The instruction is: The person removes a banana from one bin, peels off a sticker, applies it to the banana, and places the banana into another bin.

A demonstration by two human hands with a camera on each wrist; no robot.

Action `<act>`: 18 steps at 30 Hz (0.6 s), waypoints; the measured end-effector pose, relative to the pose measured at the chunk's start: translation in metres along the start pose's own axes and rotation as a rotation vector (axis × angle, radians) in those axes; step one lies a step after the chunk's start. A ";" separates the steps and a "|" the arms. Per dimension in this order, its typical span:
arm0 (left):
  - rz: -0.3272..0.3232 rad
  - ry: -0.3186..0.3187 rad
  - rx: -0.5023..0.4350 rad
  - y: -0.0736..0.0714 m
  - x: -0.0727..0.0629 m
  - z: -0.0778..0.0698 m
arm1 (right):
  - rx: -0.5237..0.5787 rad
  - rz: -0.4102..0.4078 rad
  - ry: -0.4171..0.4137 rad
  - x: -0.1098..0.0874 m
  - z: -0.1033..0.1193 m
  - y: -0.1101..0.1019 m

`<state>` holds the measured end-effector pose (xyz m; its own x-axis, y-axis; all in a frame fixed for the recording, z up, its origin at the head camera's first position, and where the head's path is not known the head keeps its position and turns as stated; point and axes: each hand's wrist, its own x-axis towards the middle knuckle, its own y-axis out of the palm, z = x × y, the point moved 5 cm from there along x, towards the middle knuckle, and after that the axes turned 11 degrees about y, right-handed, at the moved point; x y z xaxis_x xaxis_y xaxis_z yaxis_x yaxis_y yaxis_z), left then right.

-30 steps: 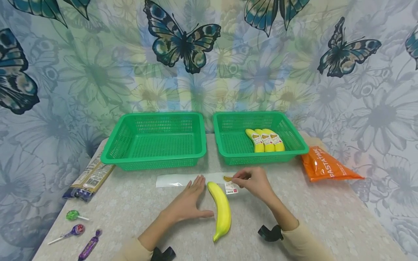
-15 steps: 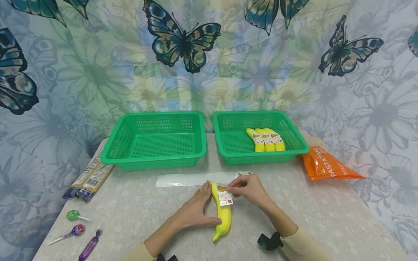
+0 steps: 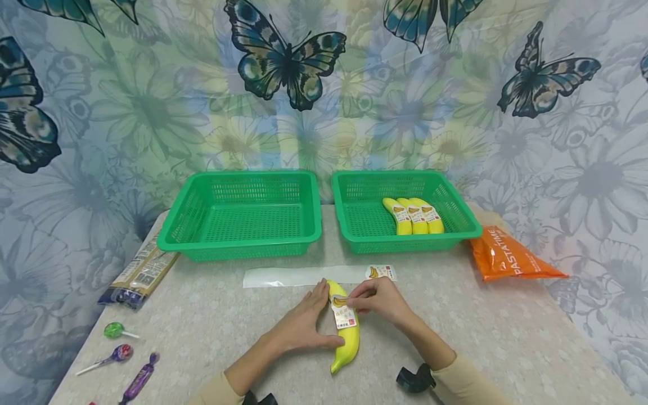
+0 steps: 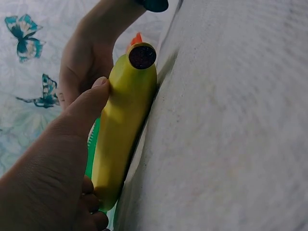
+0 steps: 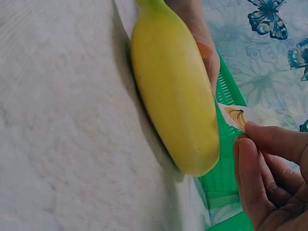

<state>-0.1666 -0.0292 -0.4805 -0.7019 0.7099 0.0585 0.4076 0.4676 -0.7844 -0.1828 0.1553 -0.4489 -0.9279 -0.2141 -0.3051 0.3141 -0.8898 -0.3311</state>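
A yellow banana (image 3: pixel 346 351) lies on the table in front of me, stem end toward me. My left hand (image 3: pixel 298 326) holds it from the left, the thumb on its near part and the fingers at its far end; the left wrist view shows the thumb (image 4: pixel 94 96) on its side. My right hand (image 3: pixel 382 301) pinches a corner of a white sticker (image 3: pixel 345 316) printed with bananas, between thumb and fingertips. That sticker lies over the banana's upper part, and its pinched corner stands raised off the skin in the right wrist view.
Behind the banana lies a white backing strip (image 3: pixel 304 277) with another sticker (image 3: pixel 381 272). Two green baskets (image 3: pixel 243 248) stand at the back; the right one contains several labelled bananas (image 3: pixel 419 219). An orange bag (image 3: pixel 511 256) is right; packets (image 3: pixel 142 273) and lollipops (image 3: pixel 121 352) are left.
My right hand has brought the sticker from the strip leftward onto the banana. My left hand has moved right, from beside the banana to holding it.
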 end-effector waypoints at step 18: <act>-0.067 -0.043 -0.035 0.001 0.002 0.003 | -0.020 -0.010 0.004 0.002 -0.003 0.002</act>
<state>-0.1697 -0.0291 -0.4827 -0.7521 0.6537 0.0831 0.3786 0.5319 -0.7574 -0.1831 0.1543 -0.4528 -0.9304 -0.2035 -0.3050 0.3086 -0.8837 -0.3519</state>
